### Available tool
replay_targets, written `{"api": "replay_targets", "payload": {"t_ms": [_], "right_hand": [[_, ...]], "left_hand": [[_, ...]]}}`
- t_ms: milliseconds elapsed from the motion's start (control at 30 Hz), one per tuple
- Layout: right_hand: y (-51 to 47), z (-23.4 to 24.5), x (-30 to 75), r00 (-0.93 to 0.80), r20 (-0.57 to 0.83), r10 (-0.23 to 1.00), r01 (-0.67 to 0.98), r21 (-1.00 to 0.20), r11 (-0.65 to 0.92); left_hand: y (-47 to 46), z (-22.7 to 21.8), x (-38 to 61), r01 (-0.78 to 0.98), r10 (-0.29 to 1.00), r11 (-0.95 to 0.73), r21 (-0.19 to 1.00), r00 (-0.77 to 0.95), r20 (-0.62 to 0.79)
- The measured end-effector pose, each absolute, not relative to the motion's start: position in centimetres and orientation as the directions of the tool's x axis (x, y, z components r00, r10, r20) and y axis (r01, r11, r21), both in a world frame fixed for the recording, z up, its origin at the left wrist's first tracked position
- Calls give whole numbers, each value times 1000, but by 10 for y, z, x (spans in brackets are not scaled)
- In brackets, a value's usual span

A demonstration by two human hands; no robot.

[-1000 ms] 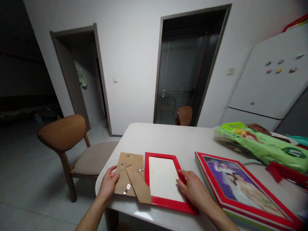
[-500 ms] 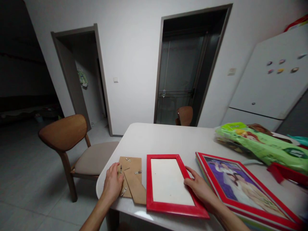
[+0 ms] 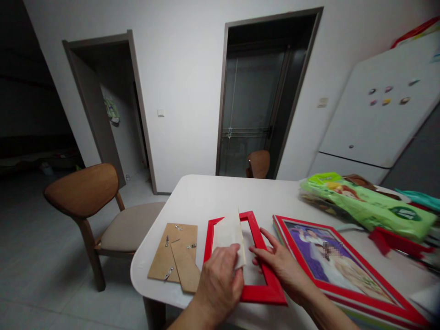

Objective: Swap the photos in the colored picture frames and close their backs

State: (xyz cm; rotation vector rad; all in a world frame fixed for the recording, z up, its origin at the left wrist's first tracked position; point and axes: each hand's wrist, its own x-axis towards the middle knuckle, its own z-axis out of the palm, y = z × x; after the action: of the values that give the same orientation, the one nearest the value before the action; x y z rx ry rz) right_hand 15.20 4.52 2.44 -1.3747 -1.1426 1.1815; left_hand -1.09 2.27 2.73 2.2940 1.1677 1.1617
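My left hand [image 3: 220,282] pinches the lower right part of a white sheet [image 3: 227,231], which stands tilted up out of a red picture frame [image 3: 263,294]. Through the frame's right half the white tabletop shows. My right hand [image 3: 282,266] grips the frame's right side, with one digit reaching into the opening. Left of the frame lies a brown backing board [image 3: 158,263] with metal clips and a stand leg [image 3: 187,270]. To the right rests another red frame [image 3: 354,293] holding a photo of people in wedding clothes, on top of a stack.
A green plastic package [image 3: 374,201] lies on the white table [image 3: 220,192] at the back right. Near it is a red object [image 3: 388,240]. A wooden chair [image 3: 85,188] stands at the left, and a white fridge [image 3: 374,114] at the right.
My left hand has moved right from the backing board to the frame and taken hold of the white sheet. The sheet, flat before, is now lifted on its right side.
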Motion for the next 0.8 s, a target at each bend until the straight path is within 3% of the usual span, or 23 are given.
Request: {"api": "replay_targets", "payload": {"t_ms": [67, 167, 267, 367, 500, 800], "right_hand": [[52, 12, 162, 150, -42, 988, 305, -949, -87], [60, -4, 173, 154, 43, 987, 651, -756, -69], [63, -16, 177, 119, 102, 988, 833, -551, -43], [63, -25, 176, 90, 137, 986, 913, -407, -27], [63, -30, 177, 64, 177, 982, 955, -297, -9], [64, -37, 179, 28, 236, 971, 972, -232, 28]], "left_hand": [[28, 29, -27, 545, 830, -520, 657, 143, 539], [36, 20, -57, 461, 892, -335, 822, -124, 434], [41, -1, -85, 382, 928, -231, 895, -192, 321], [40, -20, -99, 441, 950, -162, 883, -173, 261], [34, -27, -100, 633, 960, -139, 761, -104, 261], [28, -26, -94, 807, 935, -238, 540, 40, 352]]}}
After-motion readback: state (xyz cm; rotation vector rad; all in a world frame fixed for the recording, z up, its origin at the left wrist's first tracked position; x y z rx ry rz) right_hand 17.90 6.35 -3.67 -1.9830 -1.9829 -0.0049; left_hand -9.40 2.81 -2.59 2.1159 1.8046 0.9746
